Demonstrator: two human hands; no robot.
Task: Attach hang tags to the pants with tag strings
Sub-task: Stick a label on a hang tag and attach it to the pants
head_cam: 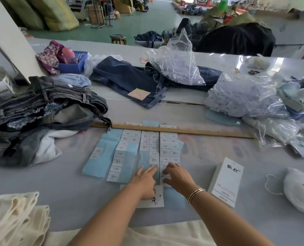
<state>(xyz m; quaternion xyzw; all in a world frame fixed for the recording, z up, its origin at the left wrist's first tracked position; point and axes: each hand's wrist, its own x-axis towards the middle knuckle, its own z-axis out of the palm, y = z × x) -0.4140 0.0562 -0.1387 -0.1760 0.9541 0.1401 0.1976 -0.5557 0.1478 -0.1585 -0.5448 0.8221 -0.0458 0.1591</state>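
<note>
Grey table: left hand flat, right hand grip hiding sticker sheets, hold unclear.

- Your grey table carries blue sticker sheets below a wooden ruler.
- Left, you see stacked jeans.
- Right, a white hang tag.
- Behind, dark pants and plastic bags.

White stickers on blue backing strips read 1103#.
</note>
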